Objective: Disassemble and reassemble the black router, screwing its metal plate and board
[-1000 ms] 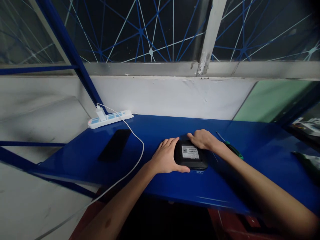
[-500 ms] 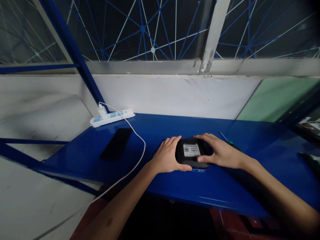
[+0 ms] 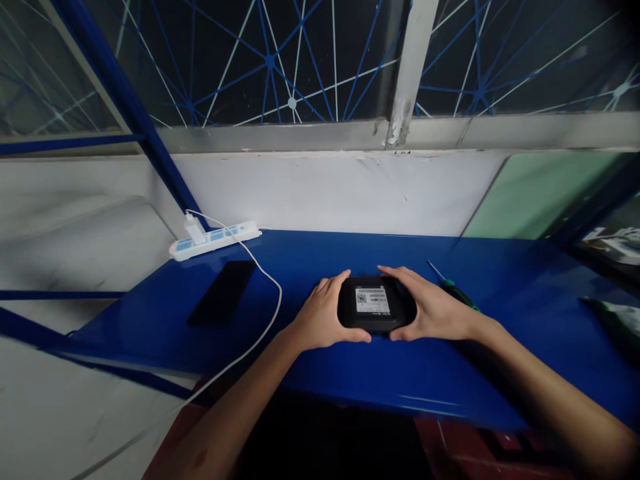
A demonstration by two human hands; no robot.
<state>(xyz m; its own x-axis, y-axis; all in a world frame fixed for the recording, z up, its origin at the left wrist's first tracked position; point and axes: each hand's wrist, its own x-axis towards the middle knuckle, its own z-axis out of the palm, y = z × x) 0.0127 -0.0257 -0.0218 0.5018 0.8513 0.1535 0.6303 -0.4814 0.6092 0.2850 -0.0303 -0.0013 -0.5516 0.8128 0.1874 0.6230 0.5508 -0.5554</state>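
Observation:
A black box-shaped device (image 3: 400,305) with rounded corners lies at the middle of the blue table, a white printed label (image 3: 373,301) facing up. My left hand (image 3: 327,312) grips its left side, fingers at the far edge and thumb along the near edge. On the opposite side my right hand (image 3: 433,303) is curved round the right end, thumb at the near corner. Both hands are closed on the device, and its underside is hidden. Just beyond my right hand lies a screwdriver (image 3: 454,289) with a green and black handle, partly covered by my wrist.
The blue table (image 3: 340,373) runs along a white wall. At the back left sits a white power strip (image 3: 215,240) with a plugged-in charger; its white cable (image 3: 273,313) crosses the table. A dark flat slab (image 3: 223,293) lies left. A green-and-black item (image 3: 613,323) lies far right.
My right hand has shifted from the label's edge to the right end of the device, its thumb now at the near corner. The view has turned slightly to the right.

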